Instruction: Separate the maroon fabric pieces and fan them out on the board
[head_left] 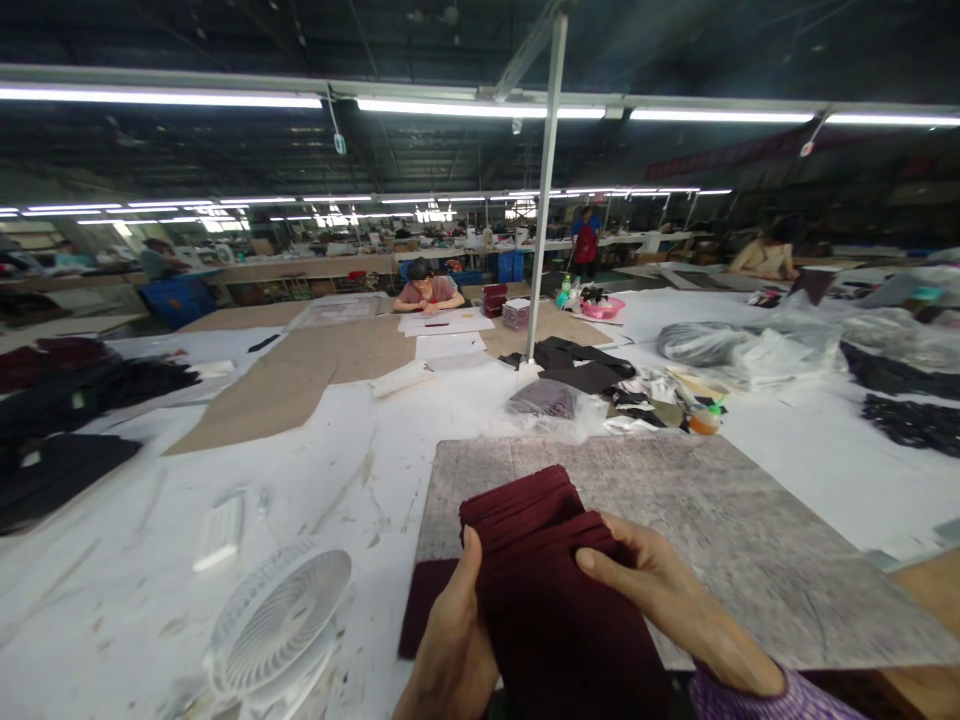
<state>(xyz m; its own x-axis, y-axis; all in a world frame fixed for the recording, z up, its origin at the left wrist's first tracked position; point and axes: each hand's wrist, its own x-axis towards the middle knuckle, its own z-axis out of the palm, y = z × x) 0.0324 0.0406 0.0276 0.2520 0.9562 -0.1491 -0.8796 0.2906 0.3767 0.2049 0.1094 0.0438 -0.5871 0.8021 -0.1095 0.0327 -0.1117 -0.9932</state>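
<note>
A thick stack of dark maroon fabric pieces (559,610) is held between my two hands above the near edge of a grey mottled board (697,520). My left hand (454,625) grips the stack's left side, thumb upright along its edge. On the right side, my right hand (660,580) closes round it with the thumb lying on top. The layered far edges of the stack show as uneven folds. Another dark maroon piece (426,600) lies on the board's left edge, partly hidden behind my left hand.
A white fan (281,625) and a white power strip or similar bar (221,530) lie left on the white table. Beyond the board are a plastic-wrapped bundle (551,400), fabric scraps, a bottle of orange liquid (705,418) and a metal post (546,190). A person (427,290) leans over the table's far side.
</note>
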